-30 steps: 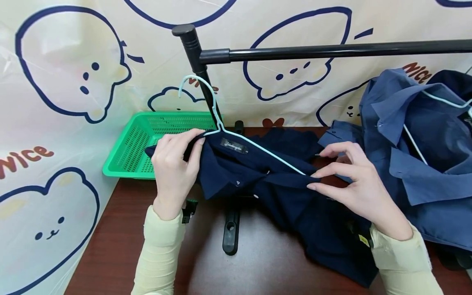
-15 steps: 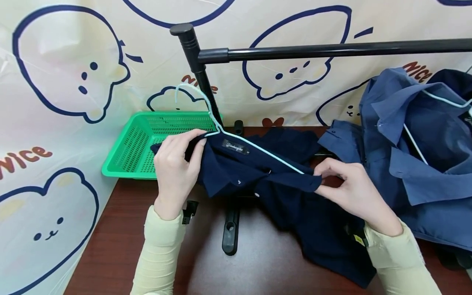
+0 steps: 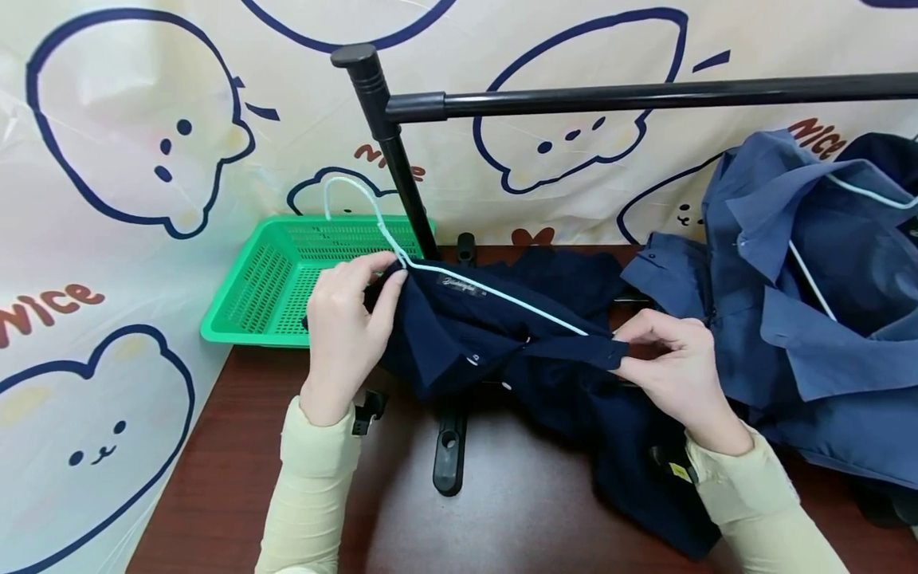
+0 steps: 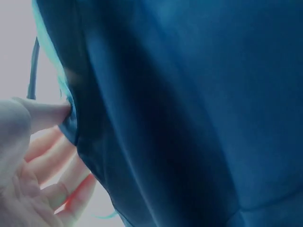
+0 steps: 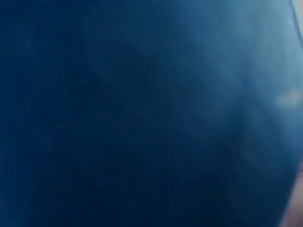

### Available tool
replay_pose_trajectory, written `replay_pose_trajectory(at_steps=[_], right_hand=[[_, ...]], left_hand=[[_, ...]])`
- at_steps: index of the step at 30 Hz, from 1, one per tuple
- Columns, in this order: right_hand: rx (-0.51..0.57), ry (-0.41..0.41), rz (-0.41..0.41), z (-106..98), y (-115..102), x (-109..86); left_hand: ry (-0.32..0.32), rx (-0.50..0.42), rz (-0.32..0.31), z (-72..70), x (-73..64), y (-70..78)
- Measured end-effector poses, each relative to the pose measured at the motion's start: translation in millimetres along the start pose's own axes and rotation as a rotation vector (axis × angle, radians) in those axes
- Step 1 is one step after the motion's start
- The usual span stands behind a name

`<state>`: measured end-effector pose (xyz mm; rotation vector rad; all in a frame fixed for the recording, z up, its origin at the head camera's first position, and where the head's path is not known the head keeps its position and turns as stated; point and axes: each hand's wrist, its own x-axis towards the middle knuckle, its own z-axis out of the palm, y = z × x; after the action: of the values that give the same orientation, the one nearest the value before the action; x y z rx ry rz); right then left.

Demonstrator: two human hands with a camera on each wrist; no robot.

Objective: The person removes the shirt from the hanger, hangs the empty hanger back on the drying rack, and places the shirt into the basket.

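Note:
A dark navy shirt [image 3: 559, 391] with a label inside its neck hangs between my two hands. A pale mint hanger [image 3: 502, 296] lies in the neck opening, its hook up and tilted left, one arm sloping right along the inside of the collar. My left hand [image 3: 347, 323] pinches the collar edge between thumb and fingers, right by the base of the hook; the left wrist view shows the thumb [image 4: 49, 113] on the cloth edge. My right hand [image 3: 670, 367] pinches the shirt's edge near the far end of the visible hanger arm. Blurred navy cloth fills most of the right wrist view.
A black clothes rack [image 3: 545, 102] stands behind the shirt, its foot [image 3: 448, 454] on the brown table [image 3: 516, 502]. A green basket [image 3: 268, 239] is at the back left. At the right hangs a blue shirt [image 3: 832, 351] on another mint hanger [image 3: 871, 193].
The hanger's hook has tipped left and down toward the basket. My right hand first took a fresh pinch on the shirt's edge, and its wrist has swung slightly left. My left hand keeps its pinch.

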<state>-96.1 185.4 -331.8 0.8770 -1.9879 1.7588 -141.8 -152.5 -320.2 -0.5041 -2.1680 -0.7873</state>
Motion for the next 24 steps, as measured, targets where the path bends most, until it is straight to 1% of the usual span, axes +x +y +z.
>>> replay_pose_trajectory(at_steps=[1, 3, 6, 8, 9, 11, 13, 15, 17, 18, 19, 22, 23, 24], right_hand=[[-0.034, -0.033, 0.018, -1, 0, -0.9], [-0.118, -0.123, 0.094, -4, 0, -2.7], [-0.188, -0.279, 0.184, -11, 7, -7.5], [-0.231, -0.359, 0.212, -17, 17, -12.2], [-0.244, -0.393, 0.211, -19, 23, -14.7], [-0.266, -0.443, 0.207, -23, 34, -20.0], [-0.292, -0.494, 0.216, -25, 40, -23.2], [-0.312, -0.517, 0.228, -24, 43, -23.7], [-0.352, -0.479, 0.215, -24, 43, -22.1], [-0.372, -0.433, 0.2, -24, 43, -19.8], [-0.397, -0.368, 0.188, -24, 42, -16.8], [-0.456, -0.114, 0.147, -26, 33, -3.5], [-0.471, -0.043, 0.141, -25, 29, 2.1], [-0.486, 0.008, 0.138, -24, 23, 8.0]], left_hand=[[0.018, 0.015, -0.006, -0.3, 0.5, 0.5], [0.043, 0.03, -0.016, -0.4, 1.5, 1.4], [0.039, 0.038, -0.008, 1.9, 1.9, 3.0], [0.037, 0.045, 0.0, 4.1, 2.0, 3.6], [0.04, 0.052, 0.004, 4.8, 2.1, 3.9], [0.051, 0.058, -0.002, 6.1, 2.1, 4.0], [0.075, 0.053, -0.019, 6.5, 2.2, 4.1], [0.093, 0.036, -0.028, 6.3, 3.2, 5.1], [0.095, 0.002, -0.031, 6.2, 4.1, 6.1], [0.089, -0.011, -0.024, 5.6, 4.5, 6.6], [0.075, -0.027, -0.013, 4.9, 4.8, 7.3], [0.017, -0.072, 0.025, 3.8, 4.1, 9.7], [-0.003, -0.081, 0.038, 3.7, 3.5, 11.1], [-0.023, -0.09, 0.052, 4.0, 2.8, 12.9]])
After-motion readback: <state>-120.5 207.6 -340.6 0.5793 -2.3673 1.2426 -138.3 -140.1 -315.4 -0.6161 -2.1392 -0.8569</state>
